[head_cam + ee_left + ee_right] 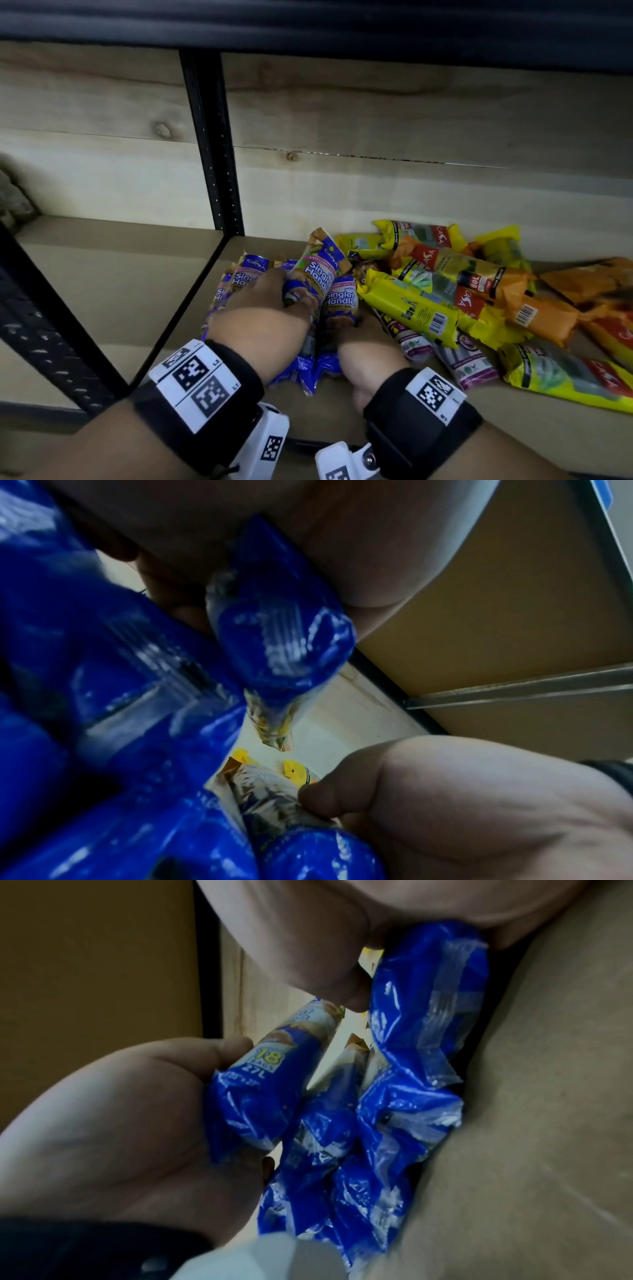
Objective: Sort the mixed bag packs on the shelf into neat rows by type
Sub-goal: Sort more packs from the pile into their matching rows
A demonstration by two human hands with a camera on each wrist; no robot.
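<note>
Both hands, left hand point(260, 308) and right hand point(363, 342), clamp the blue packs point(339, 298) near-left on the shelf point(113, 284); the glossy film may slip, spilling packs into the yellow pile point(414, 308).

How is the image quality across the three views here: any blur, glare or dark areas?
Head view: dim under the upper shelf, edges bowed by the wide lens, the left hand and blue packs slightly motion-blurred. Left wrist view: close blue packs soft, with white glare streaks. Right wrist view: corners dark, right hand out of focus, though "18 bags 27L" reads clearly.
</note>
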